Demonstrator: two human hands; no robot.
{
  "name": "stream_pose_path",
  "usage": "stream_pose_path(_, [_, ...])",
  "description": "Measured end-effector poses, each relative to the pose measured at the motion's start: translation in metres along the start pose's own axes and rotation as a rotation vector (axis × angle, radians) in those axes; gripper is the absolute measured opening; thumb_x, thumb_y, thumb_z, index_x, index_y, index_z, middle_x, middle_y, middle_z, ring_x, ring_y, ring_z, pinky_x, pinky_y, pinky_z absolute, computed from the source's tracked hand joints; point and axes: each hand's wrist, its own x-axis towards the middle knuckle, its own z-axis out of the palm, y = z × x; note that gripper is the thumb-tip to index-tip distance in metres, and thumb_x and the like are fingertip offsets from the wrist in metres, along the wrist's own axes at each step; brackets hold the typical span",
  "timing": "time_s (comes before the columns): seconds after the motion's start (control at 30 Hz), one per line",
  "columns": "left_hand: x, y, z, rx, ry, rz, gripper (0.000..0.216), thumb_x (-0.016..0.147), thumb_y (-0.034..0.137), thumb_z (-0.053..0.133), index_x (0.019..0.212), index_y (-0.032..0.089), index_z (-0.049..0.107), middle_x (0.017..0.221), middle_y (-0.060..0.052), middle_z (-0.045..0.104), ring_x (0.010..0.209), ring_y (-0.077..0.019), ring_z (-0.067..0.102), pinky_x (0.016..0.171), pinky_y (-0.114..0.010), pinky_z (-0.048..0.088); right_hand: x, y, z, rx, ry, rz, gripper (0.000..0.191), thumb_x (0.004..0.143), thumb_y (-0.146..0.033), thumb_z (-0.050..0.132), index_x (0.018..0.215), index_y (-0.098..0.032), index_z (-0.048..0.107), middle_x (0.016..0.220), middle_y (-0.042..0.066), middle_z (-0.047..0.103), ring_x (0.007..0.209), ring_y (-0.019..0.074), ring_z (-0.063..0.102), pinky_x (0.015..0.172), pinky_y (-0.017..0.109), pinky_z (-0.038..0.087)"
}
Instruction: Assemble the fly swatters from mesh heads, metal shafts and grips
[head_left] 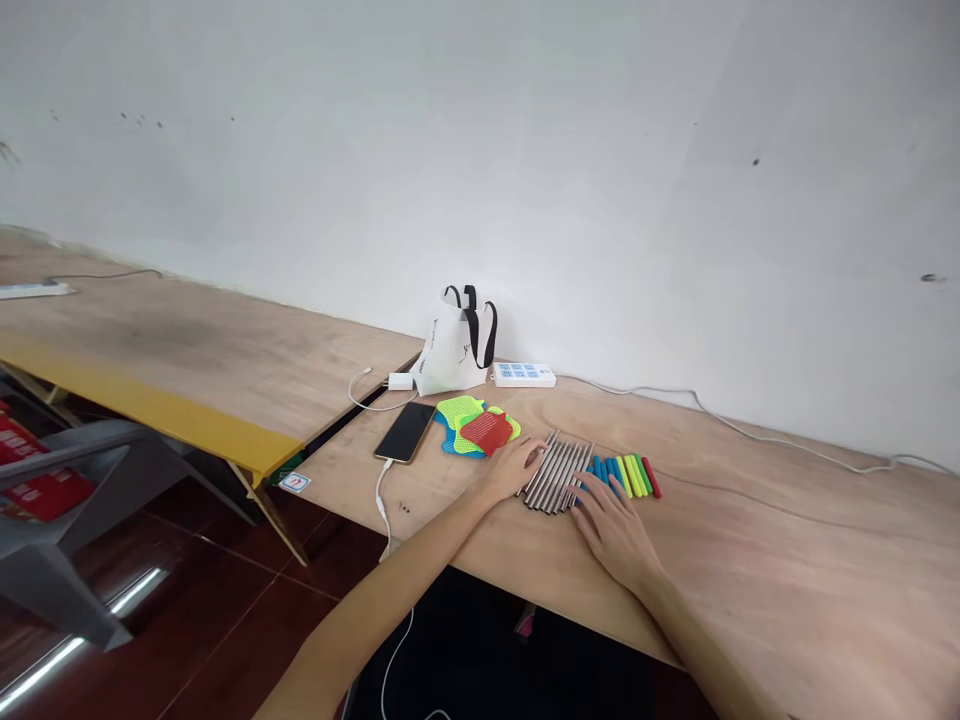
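A row of slim metal tubes (559,475) lies side by side on the wooden table. At its left edge rests my left hand (517,468), fingers reaching to the outermost tubes. My right hand (613,522) lies over the right edge of the row with fingers spread, its fingertips by the tubes and the blue handles (600,468). Beyond it, yellow handles (631,476), a green handle (642,474) and a red handle (652,477) continue the line. Left of the tubes is an overlapping pile of perforated plastic fly-swatter heads, a red one (486,432) on top.
A black phone (405,433) on a white cable lies left of the fly-swatter heads. Behind stand a white bag (452,350) with black handles and a power strip (524,375) near the wall. Another table (187,350) adjoins at left, with a grey chair (67,530) below.
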Motion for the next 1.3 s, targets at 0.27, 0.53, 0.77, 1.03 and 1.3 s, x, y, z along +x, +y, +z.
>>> stream_pose_path(0.27, [-0.006, 0.007, -0.003, 0.194, -0.076, -0.093, 0.029, 0.094, 0.041, 0.057, 0.119, 0.027, 0.064, 0.09, -0.004, 0.069, 0.095, -0.0248, 0.067, 0.088, -0.031, 0.05, -0.008, 0.018, 0.003, -0.076, 0.143, 0.088, 0.03, 0.1, -0.044, 0.044, 0.109, -0.027, 0.067, 0.135, 0.008, 0.06, 0.129, 0.0293, 0.053, 0.119, 0.056, 0.027])
stream_pose_path(0.53, [-0.006, 0.002, -0.001, 0.141, -0.073, -0.063, 0.026, 0.096, 0.04, 0.054, 0.115, 0.027, 0.067, 0.081, -0.001, 0.068, 0.084, -0.0224, 0.065, 0.082, -0.03, 0.05, -0.007, 0.021, 0.006, -0.071, 0.173, 0.083, 0.037, 0.099, -0.023, 0.035, 0.121, -0.025, 0.065, 0.138, 0.009, 0.059, 0.131, 0.0285, 0.053, 0.121, 0.058, 0.026])
stream_pose_path(0.77, [-0.002, 0.002, -0.004, 0.037, 0.001, -0.062, 0.032, 0.103, 0.043, 0.041, 0.111, 0.025, 0.067, 0.089, -0.001, 0.072, 0.086, -0.0205, 0.068, 0.081, -0.028, 0.05, 0.026, 0.002, 0.004, 0.141, -0.13, -0.265, 0.05, 0.106, -0.034, 0.034, 0.156, -0.029, 0.037, 0.155, 0.004, 0.045, 0.145, 0.0211, 0.041, 0.125, 0.05, 0.03])
stream_pose_path(1.03, [0.004, -0.003, -0.006, -0.063, 0.147, -0.1, 0.039, 0.106, 0.041, 0.03, 0.107, 0.02, 0.064, 0.082, -0.002, 0.069, 0.082, -0.0185, 0.067, 0.081, -0.027, 0.049, 0.051, -0.006, 0.003, 0.203, -0.334, -0.282, 0.058, 0.106, -0.052, 0.033, 0.16, -0.034, 0.022, 0.163, 0.0, 0.029, 0.154, 0.0221, 0.02, 0.126, 0.056, 0.016])
stream_pose_path(1.3, [0.007, -0.005, -0.005, -0.129, 0.186, -0.081, 0.038, 0.105, 0.04, 0.032, 0.101, 0.021, 0.065, 0.083, -0.002, 0.069, 0.077, -0.0174, 0.065, 0.074, -0.027, 0.05, 0.066, -0.017, 0.008, 0.22, -0.354, -0.338, 0.06, 0.105, -0.054, 0.033, 0.159, -0.031, 0.024, 0.162, 0.003, 0.031, 0.154, 0.0217, 0.019, 0.127, 0.055, 0.007])
